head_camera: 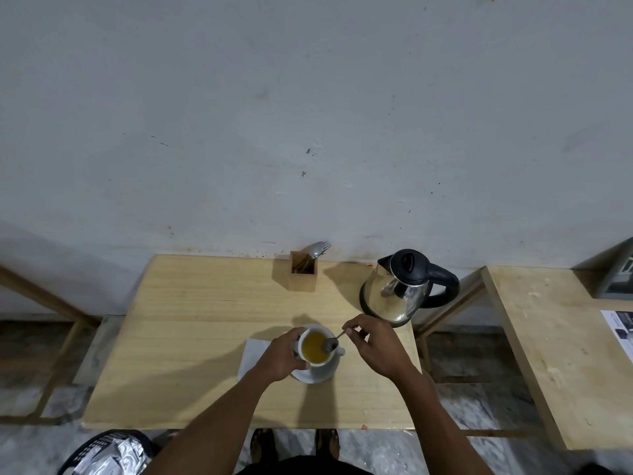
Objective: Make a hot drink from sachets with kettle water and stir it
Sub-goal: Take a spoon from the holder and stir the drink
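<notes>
No text, label, brand or number can be read. A printed sheet (620,332) lies on the side surface (548,337) to the right of the kettle (404,286), with dark blocks and lines of print too small and blurred to make out. The kettle itself shows no legible marking. Crumpled foil wrappers (113,455) in a basket, on the floor below and left of the kettle, carry no readable lettering.

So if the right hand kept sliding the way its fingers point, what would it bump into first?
Probably the white cup: the right hand points left toward it, holding the spoon over the yellow drink. Beyond it, the left hand grips the cup.
</notes>
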